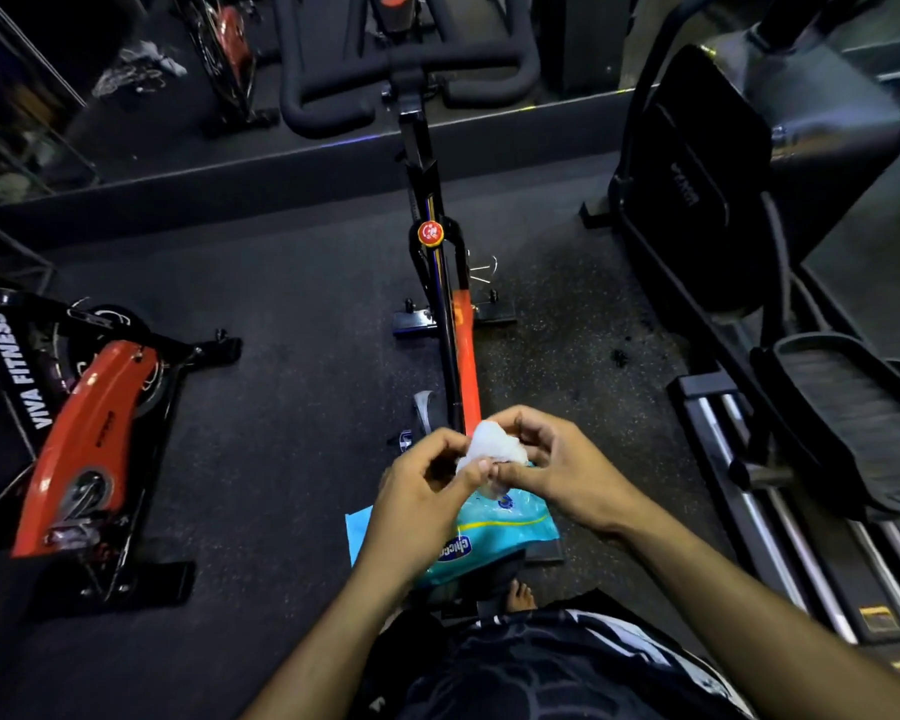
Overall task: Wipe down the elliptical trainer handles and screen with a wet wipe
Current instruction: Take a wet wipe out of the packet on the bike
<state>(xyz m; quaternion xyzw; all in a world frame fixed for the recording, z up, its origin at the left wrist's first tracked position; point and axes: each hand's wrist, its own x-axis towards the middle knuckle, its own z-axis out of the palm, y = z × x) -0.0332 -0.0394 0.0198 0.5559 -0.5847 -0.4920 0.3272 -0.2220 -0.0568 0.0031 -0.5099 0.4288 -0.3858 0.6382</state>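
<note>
Wet wipe [492, 449]: white, crumpled into a soft, puffy wad, slightly glossy. You hold it between both hands at centre frame, above the pack. Your left hand [422, 491] has its grip pinched on the wad's near-left edge, thumb and forefinger curled in. Your right hand [552, 467] has its grip clenched round the wad's far and right side, fingers hooked over the top, thumb tip meeting the left thumb at the lower edge.

Wipes pack [500, 527]: flat, soft plastic pouch, pale blue-green with a yellow curved line and a blue oval logo. It lies directly beneath your hands; your left forearm covers part of it. What it rests on you cannot tell from this view.

Spin bike [450, 314]: directly ahead of you. Slim black frame with an orange panel along the lower tube, a round red-and-yellow knob [431, 232] on the stem, and black padded handlebars [411, 75] curving outward at the top.

Elliptical trainer [739, 200]: to your right, well apart from both hands. Dark, smooth moulded housing, a ribbed black foot pedal [842, 402] and paired bright metal rails [780, 517] running along the floor.

Second bike [84, 433]: to your left, red glossy shroud, black frame, white lettering on a slanted black bar.

Floor [292, 366]: dark rubber, finely speckled, matte.
</note>
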